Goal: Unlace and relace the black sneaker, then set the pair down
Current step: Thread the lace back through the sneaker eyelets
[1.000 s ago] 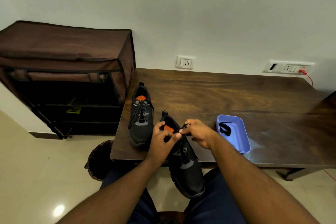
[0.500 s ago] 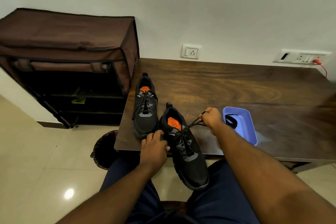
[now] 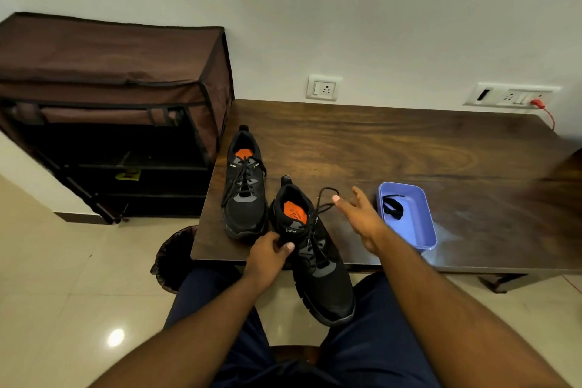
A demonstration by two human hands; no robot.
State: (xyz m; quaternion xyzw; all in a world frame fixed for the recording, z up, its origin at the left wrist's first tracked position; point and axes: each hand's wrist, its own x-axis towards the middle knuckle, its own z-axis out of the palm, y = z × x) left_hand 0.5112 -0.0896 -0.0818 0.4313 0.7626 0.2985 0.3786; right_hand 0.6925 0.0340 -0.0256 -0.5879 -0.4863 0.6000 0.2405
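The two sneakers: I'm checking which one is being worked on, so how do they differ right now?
The far sneaker lies wholly on the table, untouched; the near sneaker juts toe-first past the table edge, steadied by the left hand. The far sneaker's lace ends droop down its sides; the near sneaker's lace loops up toward the open right hand. Both are black with orange insoles and grey patches.

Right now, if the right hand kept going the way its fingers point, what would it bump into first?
The open right hand points up-left over the dark wooden table. Its fingertips are right by the loose black lace loop of the nearer black sneaker, so probably that; depth is unclear.
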